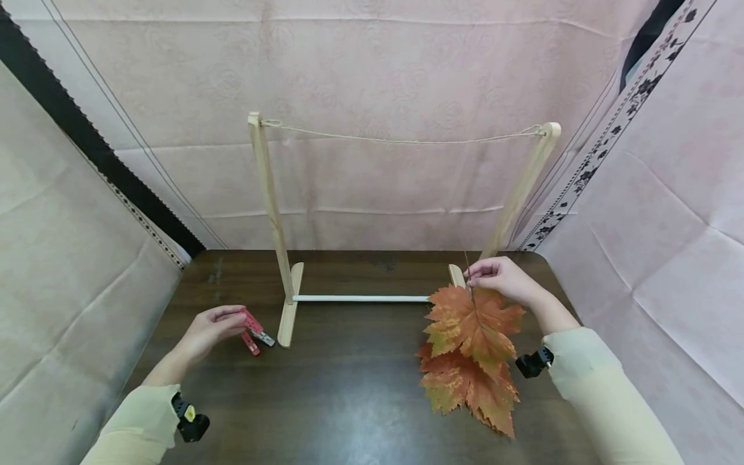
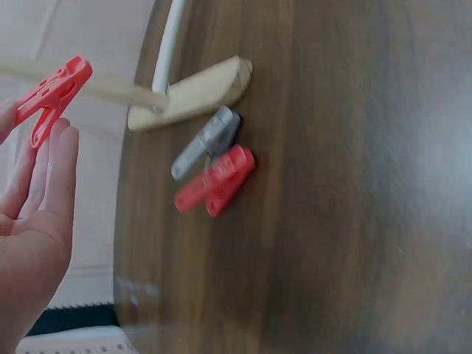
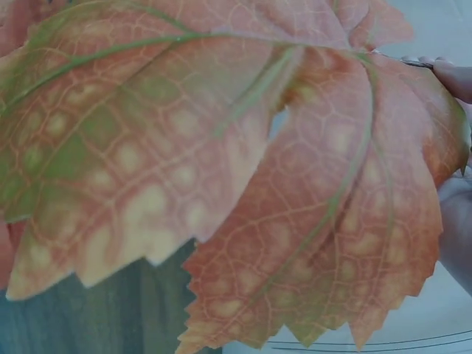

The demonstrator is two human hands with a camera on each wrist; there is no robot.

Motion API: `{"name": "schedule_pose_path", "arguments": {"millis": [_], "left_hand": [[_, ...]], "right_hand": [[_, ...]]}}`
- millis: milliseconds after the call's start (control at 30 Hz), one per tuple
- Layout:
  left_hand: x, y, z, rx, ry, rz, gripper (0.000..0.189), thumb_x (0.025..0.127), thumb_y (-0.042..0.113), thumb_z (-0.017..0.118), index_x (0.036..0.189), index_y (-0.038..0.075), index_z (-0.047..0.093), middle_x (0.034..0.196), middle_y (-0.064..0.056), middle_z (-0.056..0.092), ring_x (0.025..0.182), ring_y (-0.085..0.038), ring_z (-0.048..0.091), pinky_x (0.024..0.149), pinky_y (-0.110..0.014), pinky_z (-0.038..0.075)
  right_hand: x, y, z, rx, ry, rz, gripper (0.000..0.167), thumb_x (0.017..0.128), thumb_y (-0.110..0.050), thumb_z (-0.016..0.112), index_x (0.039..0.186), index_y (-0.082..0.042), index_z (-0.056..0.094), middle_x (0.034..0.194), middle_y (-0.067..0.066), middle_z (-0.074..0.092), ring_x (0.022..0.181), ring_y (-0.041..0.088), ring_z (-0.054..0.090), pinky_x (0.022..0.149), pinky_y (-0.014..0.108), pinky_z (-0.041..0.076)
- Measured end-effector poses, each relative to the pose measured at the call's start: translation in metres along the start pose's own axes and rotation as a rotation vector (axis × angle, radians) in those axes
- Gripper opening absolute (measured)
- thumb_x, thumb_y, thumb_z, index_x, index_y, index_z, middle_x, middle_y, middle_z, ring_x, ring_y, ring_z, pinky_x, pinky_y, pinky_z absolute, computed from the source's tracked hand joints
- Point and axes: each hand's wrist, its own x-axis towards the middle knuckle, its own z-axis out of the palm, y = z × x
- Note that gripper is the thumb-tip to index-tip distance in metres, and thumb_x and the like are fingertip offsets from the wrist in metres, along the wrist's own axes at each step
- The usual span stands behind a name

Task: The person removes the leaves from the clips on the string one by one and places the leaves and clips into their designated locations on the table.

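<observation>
My left hand (image 1: 214, 329) pinches a red clothespin (image 2: 60, 87) by its handle ends, above the table's left side. Beneath it on the table lie a grey clothespin (image 2: 205, 142) and another red clothespin (image 2: 215, 179), side by side. On the right, thumb and fingers of my right hand (image 1: 504, 279) grip the thin stem of an orange-brown maple leaf (image 1: 473, 329), which hangs down from them. More leaf (image 1: 465, 381) of the same colour shows below, partly covered by the upper one. Leaf blades fill most of the right wrist view and hide part of that hand.
A wooden frame stands across the dark table (image 1: 349, 387), with a left post (image 1: 270, 206), a right post (image 1: 520, 187) and a white bar (image 1: 360, 298) low between them. Twine (image 1: 395, 140) stretches between the post tops. Pale cloth (image 1: 372, 77) hangs behind and on both sides.
</observation>
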Motion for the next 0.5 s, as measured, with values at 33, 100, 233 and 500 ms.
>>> {"name": "schedule_pose_path", "arguments": {"millis": [33,100,233,500], "left_hand": [[-0.001,-0.002,-0.002,0.010,0.005,-0.011,0.057,0.095,0.020,0.055,0.132,-0.018,0.035,0.095,0.011,0.064,0.086,0.000,0.065,0.083,-0.024,0.054],[-0.002,-0.006,-0.005,0.035,0.010,-0.030,0.058,0.095,0.021,0.055,0.132,-0.018,0.034,0.098,0.007,0.063,0.086,0.000,0.064,0.084,-0.026,0.054],[-0.003,-0.017,-0.011,0.069,0.015,-0.090,0.060,0.095,0.022,0.055,0.133,-0.019,0.032,0.108,-0.003,0.062,0.086,0.002,0.062,0.088,-0.030,0.053],[-0.004,-0.037,-0.021,0.113,-0.011,-0.178,0.054,0.098,0.015,0.048,0.131,-0.024,0.031,0.118,-0.022,0.060,0.086,0.002,0.062,0.084,-0.030,0.055]], "right_hand": [[-0.001,0.002,0.000,-0.007,-0.009,0.000,0.029,0.088,-0.004,0.060,0.109,0.016,0.057,0.084,-0.004,0.070,0.080,0.001,0.065,0.076,0.016,0.051],[-0.002,0.007,0.001,-0.026,-0.022,-0.004,0.028,0.088,-0.004,0.060,0.108,0.015,0.058,0.086,0.003,0.071,0.079,0.001,0.064,0.075,0.016,0.051],[-0.005,0.017,0.002,-0.050,-0.060,-0.019,0.025,0.087,-0.002,0.060,0.104,0.016,0.060,0.091,0.018,0.070,0.078,-0.001,0.064,0.073,0.017,0.052],[-0.010,0.035,0.005,-0.046,-0.118,0.058,0.024,0.087,-0.001,0.059,0.104,0.016,0.059,0.095,0.024,0.068,0.080,0.002,0.064,0.073,0.019,0.053]]}}
